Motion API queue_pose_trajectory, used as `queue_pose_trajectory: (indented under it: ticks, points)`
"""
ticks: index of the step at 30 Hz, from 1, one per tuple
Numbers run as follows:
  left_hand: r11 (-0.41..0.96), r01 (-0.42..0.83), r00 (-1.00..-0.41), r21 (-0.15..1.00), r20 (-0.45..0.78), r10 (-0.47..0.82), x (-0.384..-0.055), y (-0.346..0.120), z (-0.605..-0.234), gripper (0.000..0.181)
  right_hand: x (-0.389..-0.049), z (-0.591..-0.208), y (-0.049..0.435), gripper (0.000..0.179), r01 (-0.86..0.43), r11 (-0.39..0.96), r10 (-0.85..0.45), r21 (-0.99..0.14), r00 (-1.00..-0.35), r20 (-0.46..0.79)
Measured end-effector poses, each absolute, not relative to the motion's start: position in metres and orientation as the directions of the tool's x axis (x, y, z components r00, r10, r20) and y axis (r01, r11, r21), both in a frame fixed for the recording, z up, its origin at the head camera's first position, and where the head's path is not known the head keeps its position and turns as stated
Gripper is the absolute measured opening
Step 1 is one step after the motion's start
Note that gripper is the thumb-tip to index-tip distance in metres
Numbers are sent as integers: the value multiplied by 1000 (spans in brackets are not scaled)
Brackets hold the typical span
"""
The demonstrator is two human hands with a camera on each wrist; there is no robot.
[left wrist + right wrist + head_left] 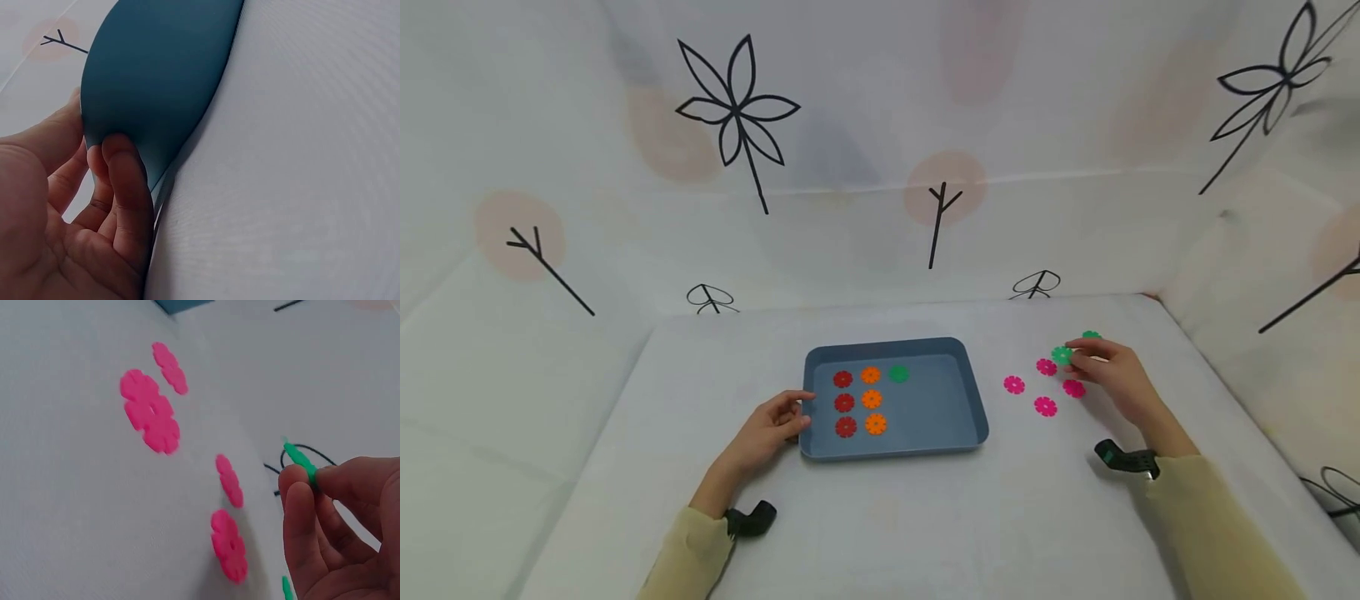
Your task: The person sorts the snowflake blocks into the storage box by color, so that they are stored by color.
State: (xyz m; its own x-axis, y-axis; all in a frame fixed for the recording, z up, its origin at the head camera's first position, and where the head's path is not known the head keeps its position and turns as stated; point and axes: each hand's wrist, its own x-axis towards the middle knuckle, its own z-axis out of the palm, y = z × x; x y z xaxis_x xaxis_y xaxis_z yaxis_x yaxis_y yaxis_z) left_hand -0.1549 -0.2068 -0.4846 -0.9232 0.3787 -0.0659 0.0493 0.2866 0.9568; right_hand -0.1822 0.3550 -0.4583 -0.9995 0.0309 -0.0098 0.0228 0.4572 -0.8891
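Observation:
On the table lies a blue-grey tray (934, 410) with three dark red flower discs (845, 402), three orange flower discs (872, 399) and one green flower disc (898, 374) in columns on its left part. My left hand (772, 422) holds the tray's left edge; the left wrist view shows thumb and curled fingers at the rim of the tray (162, 69). To the right of the tray, my right hand (1111, 375) pinches a green flower disc (1061, 356) between thumb and fingertips. In the right wrist view that green disc (301, 461) is seen nearly edge-on, raised above the table.
Several pink flower discs (1014, 385) lie between the tray and my right hand. Partly behind the right hand is another green flower disc (1092, 335). White cloth (880, 525) covers the table, and a patterned curtain (850, 242) stands behind it.

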Motion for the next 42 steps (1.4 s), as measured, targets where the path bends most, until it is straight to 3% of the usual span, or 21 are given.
queue_pose_trajectory:
  ticks: [21,27,34,42]
  points:
    - [250,76,-915,965,-32,402,-153,-208,-483,40,-194,-434,256,26,-120,527,-232,-841,-973,-6]
    - [245,77,-912,966,-31,408,-153,-208,-484,41,-198,-433,230,21,-198,462,-316,-865,-948,48]
    - [249,82,-914,965,-27,405,-153,-208,-485,40,-206,-430,207,18,-302,494,-406,-815,-909,91]
    - [246,88,-913,965,-21,408,-154,-209,-486,40,-220,-428,185,18,-299,464,-519,-834,-855,18]
